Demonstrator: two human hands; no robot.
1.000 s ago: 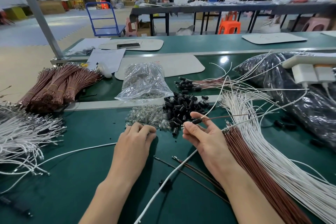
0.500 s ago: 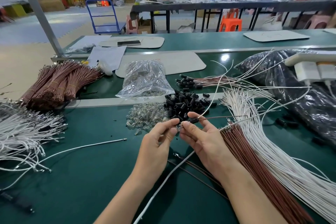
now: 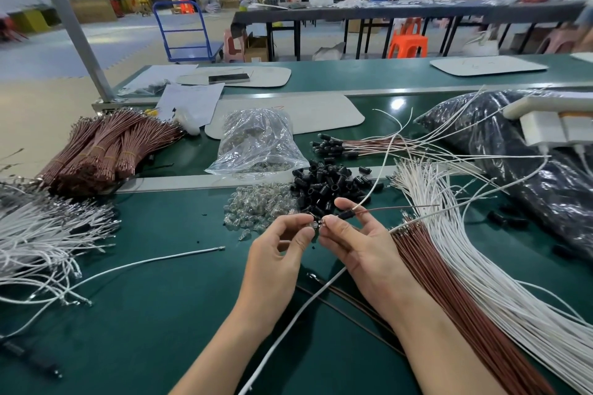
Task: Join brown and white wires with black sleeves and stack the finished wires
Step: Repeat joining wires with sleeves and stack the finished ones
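Observation:
My right hand [image 3: 359,244] pinches a brown wire [image 3: 401,209] and a white wire [image 3: 372,186] whose ends pass through a black sleeve [image 3: 346,214]. My left hand [image 3: 282,244] pinches a small clear part [image 3: 316,225] at the wire tips, touching the right fingertips. Behind the hands lie a heap of loose black sleeves [image 3: 327,184] and a heap of small clear bulbs [image 3: 260,207]. Finished wires [image 3: 356,147] with black sleeves lie stacked at the back. Loose brown wires [image 3: 449,292] and white wires [image 3: 500,266] fan out on the right.
A clear plastic bag [image 3: 256,141] sits behind the bulbs. Bundled brown wires [image 3: 106,151] and a pile of white wires [image 3: 38,234] lie at the left. A single white wire [image 3: 144,263] crosses the green table [image 3: 154,330]. A dark bag [image 3: 526,163] fills the right.
My left hand left the table and rose to the wire tips held by my right hand, now pinching a small clear part there. The right hand stayed roughly in place.

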